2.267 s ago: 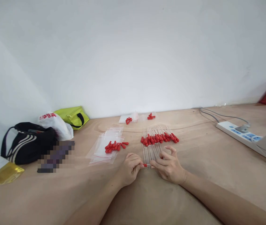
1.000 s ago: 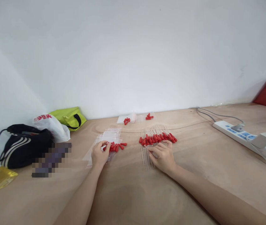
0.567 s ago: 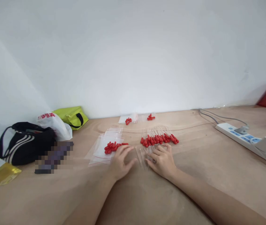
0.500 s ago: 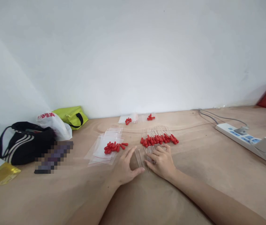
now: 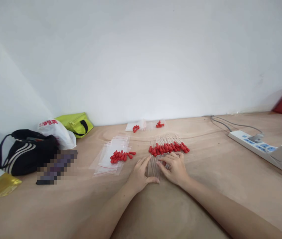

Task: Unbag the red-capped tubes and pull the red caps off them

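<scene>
Already capped: we judge the row of red-bulbed tubes [image 5: 168,147] finished, stems pointing toward the wall [image 5: 170,66].
Bare tubes: clear tubes [image 5: 153,169] lie on the table [image 5: 205,166] between our hands, just nearer us than that row; exact count not legible.
Loose stock: we note a pile of red bulbs [image 5: 121,156] on plastic bags [image 5: 118,142], left of the tubes; on our reading, work remains.
Left hand [image 5: 140,174]: thumb and fingers spread apart around the clear tubes' left side, touching or just beside them; not clenched.
Right hand [image 5: 176,168]: fingers bent over their right side, thumb near fingertips; we cannot tell whether anything is pinched.
</scene>
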Demonstrator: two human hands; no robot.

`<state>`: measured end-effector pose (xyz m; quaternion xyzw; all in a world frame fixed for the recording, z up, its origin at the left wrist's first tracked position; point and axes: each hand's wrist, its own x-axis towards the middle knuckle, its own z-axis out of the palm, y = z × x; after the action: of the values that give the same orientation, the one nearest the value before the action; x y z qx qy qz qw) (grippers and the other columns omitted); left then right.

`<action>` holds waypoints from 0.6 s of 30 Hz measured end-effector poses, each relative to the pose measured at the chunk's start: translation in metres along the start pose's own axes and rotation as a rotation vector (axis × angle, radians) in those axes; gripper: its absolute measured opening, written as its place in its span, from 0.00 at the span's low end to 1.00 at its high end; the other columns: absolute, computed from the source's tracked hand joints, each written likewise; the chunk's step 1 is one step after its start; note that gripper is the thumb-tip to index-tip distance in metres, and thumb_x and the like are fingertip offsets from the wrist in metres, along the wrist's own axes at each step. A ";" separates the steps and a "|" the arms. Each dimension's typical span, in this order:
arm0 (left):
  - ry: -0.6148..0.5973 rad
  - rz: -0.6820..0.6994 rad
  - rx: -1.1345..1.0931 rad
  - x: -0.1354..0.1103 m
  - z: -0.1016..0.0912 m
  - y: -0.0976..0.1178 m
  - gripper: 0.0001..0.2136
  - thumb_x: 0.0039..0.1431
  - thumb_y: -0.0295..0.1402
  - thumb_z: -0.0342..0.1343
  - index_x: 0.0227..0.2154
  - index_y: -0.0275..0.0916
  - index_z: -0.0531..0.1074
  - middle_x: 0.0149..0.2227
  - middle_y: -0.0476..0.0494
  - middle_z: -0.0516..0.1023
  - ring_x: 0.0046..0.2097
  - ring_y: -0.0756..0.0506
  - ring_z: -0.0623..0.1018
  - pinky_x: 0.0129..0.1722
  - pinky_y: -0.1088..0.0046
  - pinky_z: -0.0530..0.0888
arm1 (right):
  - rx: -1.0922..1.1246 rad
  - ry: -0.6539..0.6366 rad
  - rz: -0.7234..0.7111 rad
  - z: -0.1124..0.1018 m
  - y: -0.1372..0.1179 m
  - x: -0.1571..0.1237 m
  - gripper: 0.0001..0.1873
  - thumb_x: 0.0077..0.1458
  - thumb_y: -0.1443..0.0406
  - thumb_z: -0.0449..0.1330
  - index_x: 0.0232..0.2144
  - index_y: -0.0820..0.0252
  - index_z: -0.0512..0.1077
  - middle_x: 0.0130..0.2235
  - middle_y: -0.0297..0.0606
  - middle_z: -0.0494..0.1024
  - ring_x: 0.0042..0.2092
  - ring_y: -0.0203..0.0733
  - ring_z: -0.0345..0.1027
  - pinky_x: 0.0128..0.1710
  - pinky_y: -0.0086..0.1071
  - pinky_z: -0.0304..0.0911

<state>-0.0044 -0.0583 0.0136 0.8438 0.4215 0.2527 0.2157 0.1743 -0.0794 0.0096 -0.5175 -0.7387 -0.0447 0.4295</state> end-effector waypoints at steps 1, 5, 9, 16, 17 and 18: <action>-0.002 0.002 -0.030 0.000 0.000 0.000 0.41 0.35 0.48 0.63 0.54 0.41 0.57 0.52 0.35 0.64 0.50 0.36 0.68 0.42 0.57 0.72 | -0.013 0.024 0.019 0.000 0.003 0.001 0.09 0.53 0.61 0.54 0.27 0.54 0.73 0.22 0.30 0.73 0.29 0.34 0.62 0.40 0.36 0.42; -0.044 -0.019 -0.151 -0.001 -0.003 0.001 0.42 0.34 0.46 0.64 0.54 0.41 0.55 0.53 0.36 0.63 0.46 0.40 0.71 0.43 0.59 0.72 | -0.088 0.099 0.037 0.000 0.015 0.003 0.09 0.53 0.62 0.54 0.27 0.55 0.73 0.23 0.31 0.73 0.30 0.34 0.61 0.39 0.35 0.43; -0.093 -0.016 -0.230 -0.002 -0.009 0.003 0.43 0.33 0.44 0.65 0.55 0.41 0.54 0.54 0.37 0.62 0.50 0.41 0.69 0.46 0.61 0.71 | -0.169 0.169 0.067 0.000 0.027 0.008 0.10 0.52 0.59 0.54 0.30 0.57 0.72 0.27 0.34 0.73 0.32 0.38 0.62 0.40 0.35 0.43; -0.050 -0.002 0.003 -0.007 -0.018 0.004 0.38 0.36 0.48 0.62 0.52 0.41 0.59 0.53 0.37 0.65 0.54 0.37 0.65 0.52 0.55 0.63 | -0.343 0.186 0.070 0.006 0.046 0.019 0.13 0.52 0.56 0.53 0.33 0.56 0.73 0.27 0.36 0.73 0.33 0.40 0.59 0.39 0.38 0.42; -0.042 -0.009 0.025 -0.007 -0.018 0.003 0.38 0.36 0.48 0.62 0.52 0.41 0.60 0.53 0.37 0.65 0.54 0.37 0.64 0.53 0.54 0.62 | -0.341 0.176 0.063 0.006 0.047 0.020 0.12 0.53 0.57 0.53 0.32 0.55 0.73 0.26 0.35 0.73 0.32 0.40 0.59 0.39 0.38 0.41; -0.039 -0.017 0.037 -0.007 -0.017 0.002 0.38 0.36 0.49 0.62 0.52 0.41 0.60 0.53 0.36 0.65 0.54 0.36 0.64 0.52 0.53 0.62 | -0.335 0.166 0.055 0.006 0.048 0.021 0.11 0.53 0.58 0.53 0.31 0.54 0.73 0.25 0.35 0.73 0.32 0.39 0.59 0.39 0.38 0.41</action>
<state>-0.0174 -0.0626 0.0264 0.8486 0.4291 0.2267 0.2104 0.2072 -0.0391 0.0021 -0.5964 -0.6685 -0.1976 0.3978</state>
